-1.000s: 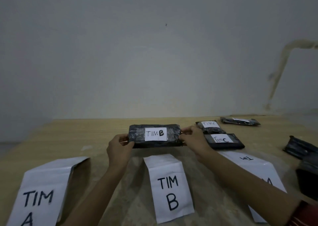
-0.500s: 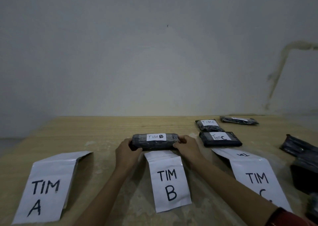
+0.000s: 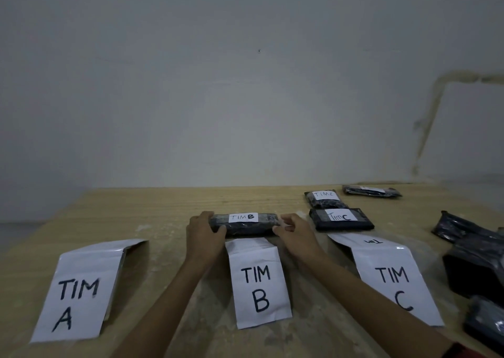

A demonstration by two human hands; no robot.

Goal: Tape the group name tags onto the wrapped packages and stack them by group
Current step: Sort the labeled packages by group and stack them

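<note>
A black wrapped package with a white "TIM B" tag [image 3: 245, 223] lies flat on the wooden table [image 3: 141, 210], just behind the "TIM B" sign [image 3: 257, 281]. My left hand [image 3: 204, 235] grips its left end and my right hand [image 3: 296, 235] grips its right end. Two tagged "TIM C" packages lie to the right, a near one [image 3: 341, 219] and a far one [image 3: 324, 198], behind the "TIM C" sign [image 3: 392, 278]. The "TIM A" sign [image 3: 81, 289] stands at the left with no package behind it.
Another tagged black package [image 3: 371, 191] lies at the far right near the wall. Several black wrapped packages [image 3: 474, 259] are piled at the right edge of the table. A plain wall rises behind the table.
Both hands lowered the TIM B package from a raised, tilted hold down flat onto the table behind the TIM B sign. The view shifted slightly, bringing the signs more into view.
</note>
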